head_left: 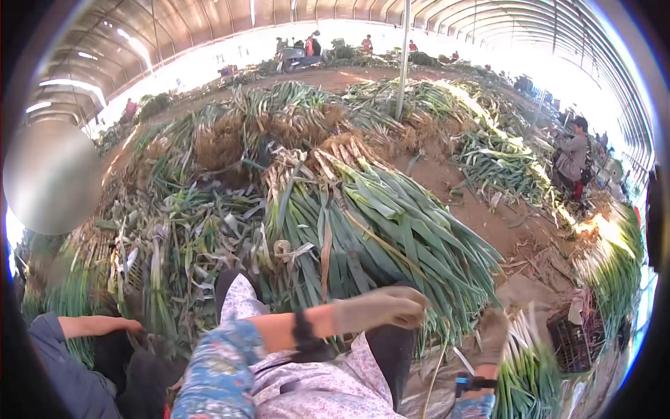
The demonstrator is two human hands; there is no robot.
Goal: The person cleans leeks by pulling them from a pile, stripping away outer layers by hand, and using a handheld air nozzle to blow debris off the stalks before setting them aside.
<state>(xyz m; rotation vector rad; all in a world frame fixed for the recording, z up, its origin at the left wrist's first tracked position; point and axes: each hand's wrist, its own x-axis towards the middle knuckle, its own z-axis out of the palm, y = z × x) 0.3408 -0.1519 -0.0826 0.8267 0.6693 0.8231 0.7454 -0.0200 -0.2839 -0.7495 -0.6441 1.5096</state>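
My left hand (pixel 391 307), in a pale work glove, reaches across my lap with its fingers curled closed. It is over the leafy lower edge of a big heap of leeks (pixel 391 216), whose roots point away from me. I cannot tell what, if anything, is in its fingers. My right hand (pixel 494 334), also gloved, is smeared by motion at lower right, beside a bundle of trimmed leeks (pixel 527 363) with white stalks and green leaves. A loose pale stalk (pixel 463 359) lies left of that hand.
A dark plastic crate (pixel 574 342) stands at right, near more stacked leeks (pixel 618 272). Stripped leaves (pixel 188 244) cover the ground at left. At lower left a co-worker's arm (pixel 101 325) is close by. Another person (pixel 574 157) is at far right. A metal post (pixel 403 63) rises behind the heaps.
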